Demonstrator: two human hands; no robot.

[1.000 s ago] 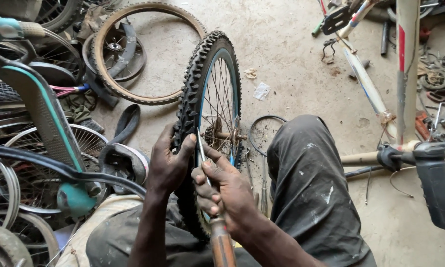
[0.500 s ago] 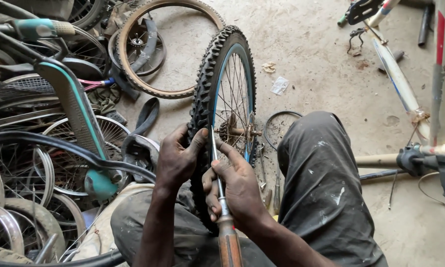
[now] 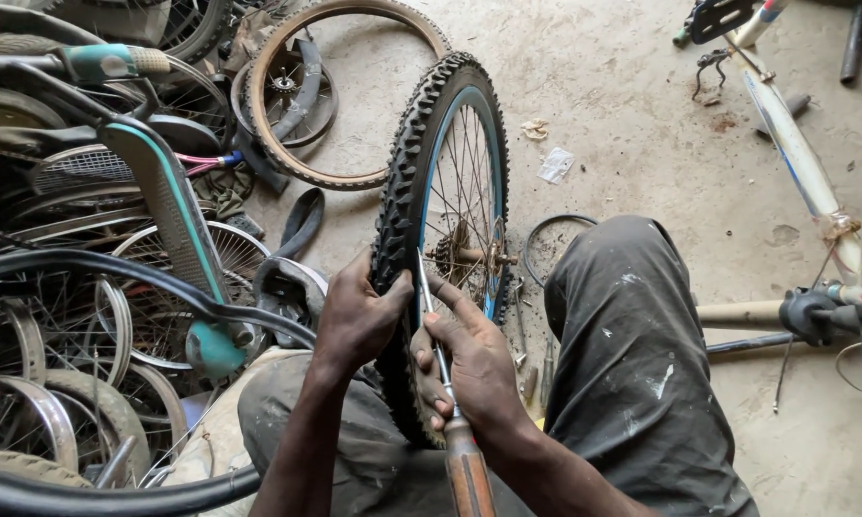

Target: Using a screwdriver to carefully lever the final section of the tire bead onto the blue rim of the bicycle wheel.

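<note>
Wheel [image 3: 450,220] now nearer, both hands clamped: left hand [image 3: 359,321] on tyre, right hand [image 3: 474,369] around screwdriver [image 3: 450,402], dusty concrete floor [image 3: 641,115].

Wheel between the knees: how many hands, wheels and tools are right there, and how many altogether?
Hands: 2, the left hand and the right hand
Wheel with knobby tyre: 1
Screwdriver: 1
Total: 4

Screwdriver [image 3: 431,316] blade now deeper betw. tyre [image 3: 397,191] & rim; view shifted left.
</note>
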